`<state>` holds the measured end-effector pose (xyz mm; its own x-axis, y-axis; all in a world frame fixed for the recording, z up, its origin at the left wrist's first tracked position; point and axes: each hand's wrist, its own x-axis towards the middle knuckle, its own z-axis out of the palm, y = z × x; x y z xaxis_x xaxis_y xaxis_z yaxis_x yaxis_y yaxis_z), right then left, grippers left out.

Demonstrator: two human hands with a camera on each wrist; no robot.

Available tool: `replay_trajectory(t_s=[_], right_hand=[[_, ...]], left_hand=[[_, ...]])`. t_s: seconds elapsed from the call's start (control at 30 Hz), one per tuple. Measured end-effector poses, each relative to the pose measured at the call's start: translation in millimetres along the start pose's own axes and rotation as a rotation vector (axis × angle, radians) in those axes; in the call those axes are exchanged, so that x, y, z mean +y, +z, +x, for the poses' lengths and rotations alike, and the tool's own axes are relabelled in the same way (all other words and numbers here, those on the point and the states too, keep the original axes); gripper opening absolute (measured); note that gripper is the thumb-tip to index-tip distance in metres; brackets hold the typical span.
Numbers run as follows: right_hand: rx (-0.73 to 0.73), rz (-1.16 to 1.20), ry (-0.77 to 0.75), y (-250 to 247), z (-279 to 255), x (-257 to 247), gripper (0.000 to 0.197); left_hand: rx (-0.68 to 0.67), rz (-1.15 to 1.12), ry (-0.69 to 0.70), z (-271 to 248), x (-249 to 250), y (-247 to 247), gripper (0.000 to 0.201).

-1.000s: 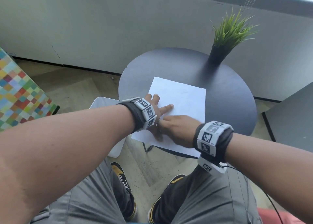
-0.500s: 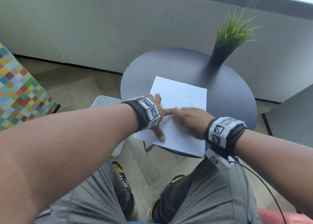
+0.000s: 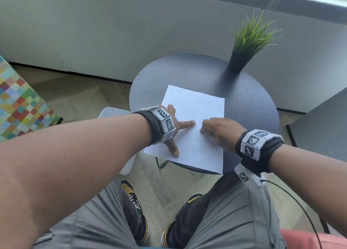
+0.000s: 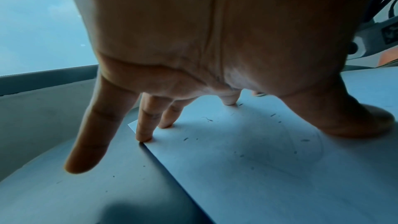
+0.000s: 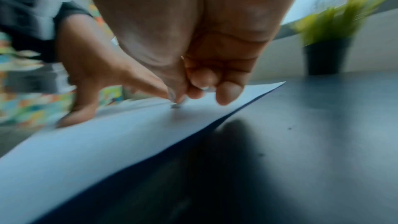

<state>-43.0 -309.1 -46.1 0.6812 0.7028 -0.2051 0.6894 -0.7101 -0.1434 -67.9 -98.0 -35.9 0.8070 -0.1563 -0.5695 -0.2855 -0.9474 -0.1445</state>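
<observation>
The left hand lies spread, straight fingers pressing the white sheet on the desk, its near edge overhanging; the right hand, fingers curled, pinches a small grey object, too blurred to name, onto the sheet. If that press slackens, rubbing would likely crumple or tear it. No readable writing, only coded squares on the wristbands

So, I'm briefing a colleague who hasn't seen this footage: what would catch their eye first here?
A white sheet of paper lies on the near side of a round dark table, with the left hand splayed on it. Beside it the right hand pinches a small grey thing against the paper, too blurred to name. A grassy green plant in a black pot stands at the table's far right edge.
</observation>
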Motion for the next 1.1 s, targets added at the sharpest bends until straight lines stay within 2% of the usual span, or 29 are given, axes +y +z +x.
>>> replay_trajectory(t_s=[0.03,0.07,0.17,0.2,0.3,0.33,0.4,0.47,0.53,0.6,0.67,0.77,0.83,1.0,1.1], right_hand=[[0.037,-0.003,0.011,3.1,-1.7,0.1,0.015],[0.03,0.0,-0.045,7.3,-4.5,-5.5,0.013],[-0.138,0.052,-0.279,14.0,-15.7,-24.3,0.012],[-0.145,0.045,-0.257,10.7,-14.1,-20.9,0.013],[0.025,-0.025,0.004,5.5,-2.5,-3.0,0.008],[0.027,-0.04,0.02,7.2,-1.6,-6.8,0.007],[-0.068,-0.03,-0.08,12.2,-5.1,-29.0,0.004],[-0.149,0.014,-0.166,13.8,-10.8,-38.9,0.011],[-0.107,0.071,-0.013,5.8,-5.9,-19.6,0.019],[-0.046,0.118,0.188,-2.5,-3.6,0.3,0.015],[0.003,0.227,0.291,-4.4,-6.5,6.1,0.013],[0.017,0.386,0.303,0.8,-12.5,-6.0,0.015],[-0.001,0.404,0.333,4.5,-15.3,-11.4,0.018],[-0.052,0.335,0.326,7.2,-20.7,-15.4,0.018],[-0.105,0.291,0.301,3.2,-21.7,-16.2,0.016]], left_hand=[[-0.002,0.002,-0.003,-0.8,0.2,0.1,0.126],[-0.003,0.005,-0.005,-1.1,-0.1,0.5,0.127],[0.0,0.014,-0.008,-0.3,-0.1,1.8,0.128],[0.005,0.018,-0.007,0.3,0.3,1.3,0.128],[0.01,0.008,-0.004,-0.3,0.6,1.1,0.126],[0.01,0.006,-0.004,-1.6,0.4,1.0,0.126],[0.001,-0.002,-0.005,-3.4,-0.2,1.6,0.127],[-0.002,-0.009,-0.013,-4.7,-0.1,1.2,0.127],[0.007,-0.023,-0.012,-7.7,1.0,0.4,0.126],[0.011,-0.04,-0.024,-13.4,2.0,2.9,0.124],[0.027,-0.04,-0.032,-19.2,4.1,8.5,0.122],[0.071,-0.041,-0.031,-28.5,6.2,22.0,0.119],[0.116,-0.053,-0.02,-34.6,5.5,29.6,0.111],[0.234,-0.197,-0.003,-40.4,-9.4,29.5,0.075],[0.273,-0.259,-0.048,-35.8,-21.3,30.2,0.079]])
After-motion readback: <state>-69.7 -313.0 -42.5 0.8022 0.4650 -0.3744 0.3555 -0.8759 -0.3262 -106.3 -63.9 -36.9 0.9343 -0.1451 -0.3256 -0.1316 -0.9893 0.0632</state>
